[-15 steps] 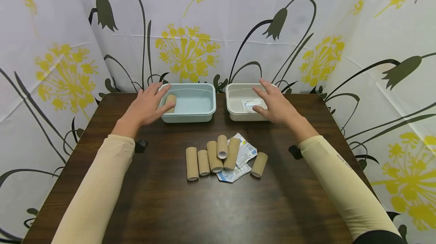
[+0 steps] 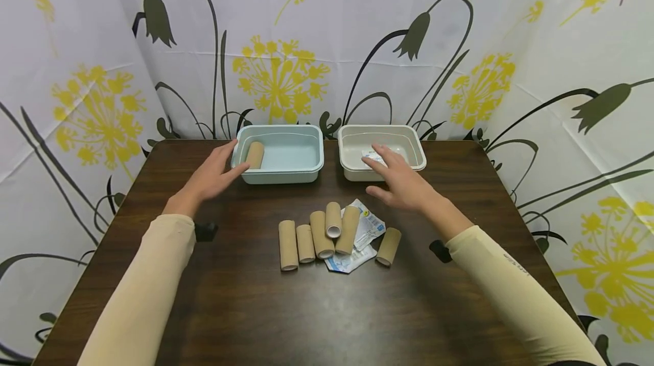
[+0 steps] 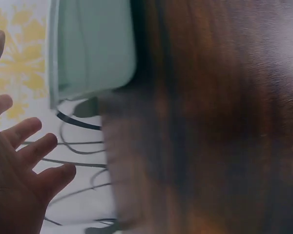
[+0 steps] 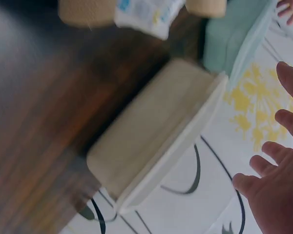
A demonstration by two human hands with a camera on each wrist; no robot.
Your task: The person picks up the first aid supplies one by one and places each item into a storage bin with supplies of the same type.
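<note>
My left hand (image 2: pixel 204 179) hovers by the front left corner of the light blue tub (image 2: pixel 283 177), fingers spread and holding nothing. One cardboard tube (image 2: pixel 255 155) leans inside that tub. Over the front of the off-white tub (image 2: pixel 416 156) is my right hand (image 2: pixel 403 184), its fingers extended and nothing in them. It partly hides a white printed packet (image 2: pixel 372 155) in the tub. Several cardboard tubes (image 2: pixel 288 245) lie mid-table, some on top of white and blue packets (image 2: pixel 368 228). A separate tube (image 2: pixel 389 247) lies to their right.
Both tubs stand side by side at the back edge of the dark wooden table (image 2: pixel 327 315). Directly behind them hangs a flower-printed curtain (image 2: pixel 327 25).
Both hands have drawn back from over the tubs toward the person. The left shifted slightly left, the right slightly left as well. Tubes and packets have stayed put.
</note>
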